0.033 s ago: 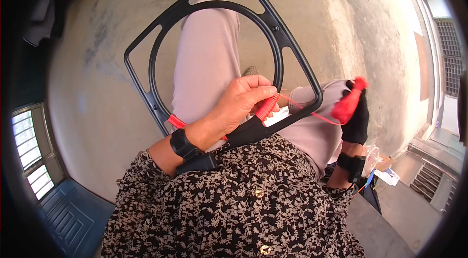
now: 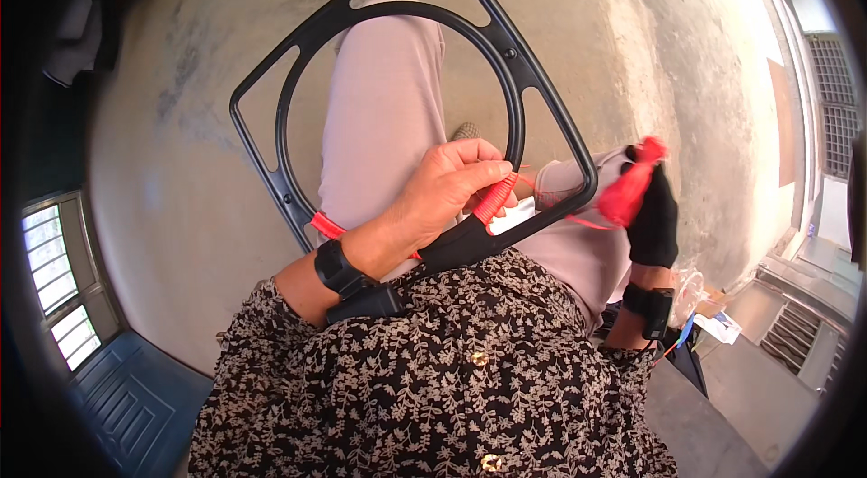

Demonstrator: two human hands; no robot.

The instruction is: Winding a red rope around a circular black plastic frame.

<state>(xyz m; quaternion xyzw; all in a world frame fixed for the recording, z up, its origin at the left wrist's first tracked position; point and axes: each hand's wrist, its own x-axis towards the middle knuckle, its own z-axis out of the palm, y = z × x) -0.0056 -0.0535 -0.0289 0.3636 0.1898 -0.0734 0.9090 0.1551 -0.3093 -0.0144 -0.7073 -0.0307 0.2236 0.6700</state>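
Note:
A black square frame with a round inner ring [image 2: 517,71] lies tilted across my lap. My left hand [image 2: 452,184] is bare and closed, its thumb and finger pinching the ring at the top end of a tight red cord wrapping [image 2: 495,198]. Another red wrapped stretch [image 2: 327,225] shows on the ring further left, partly behind my left wrist. To the right, my right hand [image 2: 654,216] wears a black glove and is closed around a red bundle of cord [image 2: 627,193], slightly blurred. A strand of cord runs from the wrapping toward that bundle, passing by the frame's right corner.
My legs in pale trousers [image 2: 384,98] are under the frame. A blue plastic chair or stool [image 2: 135,401] stands at lower left. Beside my right forearm are a clear plastic bag [image 2: 688,288] and some papers [image 2: 718,327]. Concrete floor [image 2: 226,53] spreads ahead.
My right hand and the red bundle have shifted slightly left, and the cord strand hangs a little slacker. My left hand and the frame have stayed in place.

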